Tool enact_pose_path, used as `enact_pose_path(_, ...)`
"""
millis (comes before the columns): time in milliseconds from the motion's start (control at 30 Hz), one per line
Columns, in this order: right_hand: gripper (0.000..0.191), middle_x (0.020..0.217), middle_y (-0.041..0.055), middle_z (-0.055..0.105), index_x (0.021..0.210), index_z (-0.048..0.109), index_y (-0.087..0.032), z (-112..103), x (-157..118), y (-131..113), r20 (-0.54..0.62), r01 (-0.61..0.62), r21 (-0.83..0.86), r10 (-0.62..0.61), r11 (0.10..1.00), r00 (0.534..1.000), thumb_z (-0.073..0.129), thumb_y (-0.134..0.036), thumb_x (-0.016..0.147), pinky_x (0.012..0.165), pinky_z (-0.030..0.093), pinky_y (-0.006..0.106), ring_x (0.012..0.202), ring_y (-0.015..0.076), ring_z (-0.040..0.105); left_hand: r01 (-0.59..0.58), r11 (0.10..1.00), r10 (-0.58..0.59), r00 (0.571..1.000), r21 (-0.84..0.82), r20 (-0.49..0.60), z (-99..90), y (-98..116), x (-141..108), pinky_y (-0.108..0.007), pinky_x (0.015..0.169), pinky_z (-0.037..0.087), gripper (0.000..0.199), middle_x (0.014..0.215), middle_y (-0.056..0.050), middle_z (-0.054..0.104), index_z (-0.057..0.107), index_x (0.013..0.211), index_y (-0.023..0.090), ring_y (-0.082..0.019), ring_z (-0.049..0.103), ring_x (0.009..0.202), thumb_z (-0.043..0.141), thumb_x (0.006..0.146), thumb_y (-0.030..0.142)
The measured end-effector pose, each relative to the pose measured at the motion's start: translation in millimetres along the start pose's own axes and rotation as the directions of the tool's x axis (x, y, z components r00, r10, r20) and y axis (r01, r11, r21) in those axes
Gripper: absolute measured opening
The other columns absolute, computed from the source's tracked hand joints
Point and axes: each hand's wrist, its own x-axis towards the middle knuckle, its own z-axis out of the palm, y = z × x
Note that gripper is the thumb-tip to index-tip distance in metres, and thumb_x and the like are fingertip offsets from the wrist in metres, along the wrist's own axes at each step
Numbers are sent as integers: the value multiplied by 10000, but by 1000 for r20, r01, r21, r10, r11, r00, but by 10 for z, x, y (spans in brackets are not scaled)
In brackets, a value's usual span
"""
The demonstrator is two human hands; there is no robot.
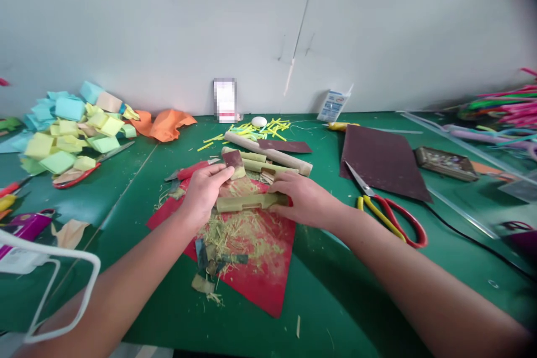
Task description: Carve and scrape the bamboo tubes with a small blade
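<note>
My left hand (201, 193) pinches a small dusty piece of brown sandpaper (234, 162) between thumb and fingers. My right hand (306, 198) is wrapped round one end of a short bamboo tube (239, 203) with a notch cut in its side. The tube is held level over a red sheet (266, 288), which is strewn with pale shavings (226, 235) and dark scraps. Just behind my hands lie more bamboo tubes (289, 159), one with a strip of sandpaper (293, 146) beside it. A red-handled tool (195, 170) rests left of them.
Red-and-yellow-handled scissors (394, 221) lie at right, partly on a dark brown sheet (377, 162), near a metal box (445, 163). Coloured paper squares (71, 134) are heaped at left with orange paper (168, 125). A phone (225, 99) leans on the back wall; yellow strips (271, 130) lie before it.
</note>
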Motion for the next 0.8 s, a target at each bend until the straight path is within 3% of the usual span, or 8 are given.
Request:
enact_pose_path(167,147,932,86,629,887,635,-174,109,-69,-65,-155,-130,1,128,992,980,648,-237,756,777,434,352,914,240,560,-120,992,115,984,-36,-136,-4,-42,49,-213,553,404,215,603,28,549,617,656,170,-94,513,561,731,738,333)
enact_pose_path(333,118,818,58,574,787,593,-184,277,-114,-136,-257,-246,6,239,969,936,654,-279,754,691,422,324,785,203,528,-207,977,212,956,45,-203,-40,-70,48,-202,552,409,182,619,31,554,626,682,176,-96,528,593,720,752,316)
enact_pose_path(533,165,778,43,554,715,526,-201,383,-106,-191,-247,-292,-5,282,956,927,648,-306,752,638,393,308,725,183,509,-71,990,85,990,119,-113,-61,-144,-19,-202,519,413,202,642,23,608,671,793,173,-102,544,555,728,733,357)
enact_pose_path(667,175,775,45,567,733,544,-200,395,-96,-203,-231,-301,-36,285,953,930,636,-345,769,627,384,309,731,190,525,-71,989,82,993,128,-83,-76,-182,-19,-210,536,415,242,697,6,640,683,871,175,-111,565,581,724,739,374)
enact_pose_path(800,176,799,54,590,780,589,-198,392,-103,-207,-219,-285,-73,263,956,940,608,-372,802,643,387,317,755,202,547,-29,991,40,996,133,-75,-96,-168,-27,-197,426,302,233,510,58,503,643,789,184,-74,424,428,709,755,405)
